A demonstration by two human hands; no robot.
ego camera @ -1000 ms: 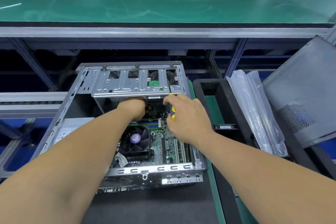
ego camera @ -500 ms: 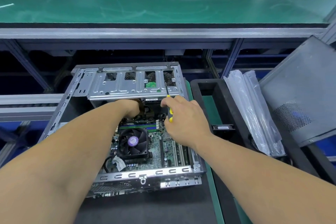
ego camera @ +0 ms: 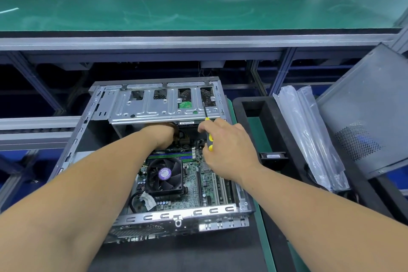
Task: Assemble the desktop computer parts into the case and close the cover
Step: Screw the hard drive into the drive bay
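The open case (ego camera: 154,161) lies on its side on the dark surface (ego camera: 187,256), its motherboard (ego camera: 198,183) and CPU fan (ego camera: 164,175) facing up and the metal drive cage (ego camera: 163,104) spanning its far end. Both hands work in the gap just under that cage.

The left hand (ego camera: 162,133) reaches beneath the cage edge toward a bundle of cables (ego camera: 184,136); its fingers are hidden, so I cannot tell whether it holds anything. The right hand (ego camera: 223,146) grips a yellow-handled screwdriver (ego camera: 208,132), fingers curled round the handle, the dark shaft pointing up and away over the cage's right end.

The step in hand looks like seating or routing a connector under the cage, with the tool parked in the palm. To do it well, the shaft should stay lifted clear of the board and of the green drive circuit (ego camera: 185,105) showing through the cage, since a slip there could scratch traces. The left hand works blind, so it should feel for the plug's keying and press straight, not at an angle. Loose cable should end up away from the fan blades.

The side cover (ego camera: 364,117) leans at the right, well apart from the case, beside clear plastic bags (ego camera: 309,139) and a black tray (ego camera: 276,130); closing seems some way off.
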